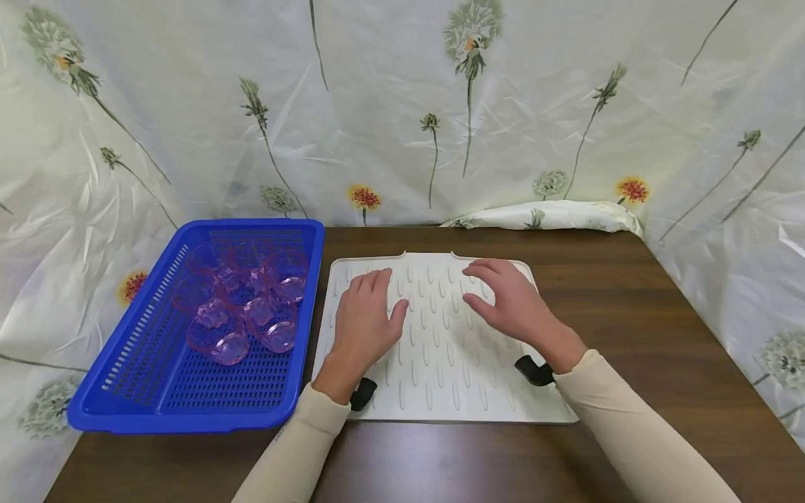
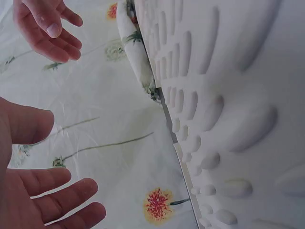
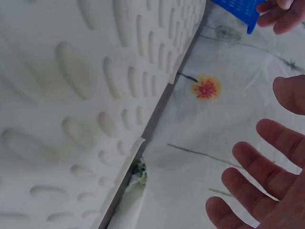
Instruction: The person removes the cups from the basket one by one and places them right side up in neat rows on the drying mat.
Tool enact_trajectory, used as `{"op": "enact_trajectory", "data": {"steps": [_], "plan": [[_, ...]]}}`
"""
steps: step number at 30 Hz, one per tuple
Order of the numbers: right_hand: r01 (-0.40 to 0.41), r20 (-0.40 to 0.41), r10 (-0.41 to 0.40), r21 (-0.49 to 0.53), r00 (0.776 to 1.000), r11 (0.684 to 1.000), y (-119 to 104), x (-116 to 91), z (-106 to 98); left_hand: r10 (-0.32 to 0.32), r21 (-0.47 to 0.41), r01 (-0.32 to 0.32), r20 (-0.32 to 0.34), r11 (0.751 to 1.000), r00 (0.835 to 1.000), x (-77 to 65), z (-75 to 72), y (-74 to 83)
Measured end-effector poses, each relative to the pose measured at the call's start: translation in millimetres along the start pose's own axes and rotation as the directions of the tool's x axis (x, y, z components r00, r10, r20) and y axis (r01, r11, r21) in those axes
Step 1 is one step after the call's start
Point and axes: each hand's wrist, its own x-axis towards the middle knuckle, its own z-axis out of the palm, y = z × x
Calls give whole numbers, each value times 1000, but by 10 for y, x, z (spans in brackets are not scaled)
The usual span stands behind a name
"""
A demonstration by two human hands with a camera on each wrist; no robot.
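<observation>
A white drying mat (image 1: 434,349) with raised oval ridges lies flat on the brown table. Above its left half is my left hand (image 1: 367,314), thumb spread from loosely extended fingers, holding nothing. My right hand (image 1: 512,300) hovers over the mat's right side, its fingers a little bent and apart, also holding nothing. Both wrist views show the relaxed left hand (image 2: 52,191) and right hand (image 3: 271,176) apart from the ridged mat (image 3: 95,95). To the left stands a blue plastic basket (image 1: 207,419) with several clear pink cups (image 1: 216,332) heaped in it.
The brown wooden table (image 1: 616,314) extends to the right of the mat. Behind it hangs a pale curtain (image 1: 377,105) printed with dandelions, and a bunched fold of cloth (image 1: 547,215) rests on the table's back edge.
</observation>
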Motion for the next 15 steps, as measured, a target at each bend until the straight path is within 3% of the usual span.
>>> {"op": "enact_trajectory", "data": {"steps": [4,9,15], "plan": [[-49,103,47,14,994,999,61,-96,-102,17,3,-18,31,1000,999,-73,-26,36],[-80,183,81,-12,980,997,139,-268,-230,48,43,-49,13,998,999,-185,-99,69],[-152,270,160,-49,949,987,242,-557,-387,71,23,-71,7,997,997,-297,-287,154]]}}
